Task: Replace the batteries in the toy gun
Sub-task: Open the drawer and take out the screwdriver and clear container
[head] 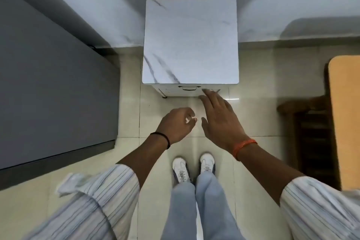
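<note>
Head view: a person stands at a marble-topped cabinet [190, 41].
Right hand [220, 119]: released, fingers extended toward the drawer handle [189, 89], probably to open it.
Left hand [176, 124]: loosely curled, grasping nothing.
Toy gun: not visible.

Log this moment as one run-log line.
stage: approach | right hand: open, reaching toward cabinet front | left hand: loosely curled, holds nothing | toy gun, batteries: not in view
</note>
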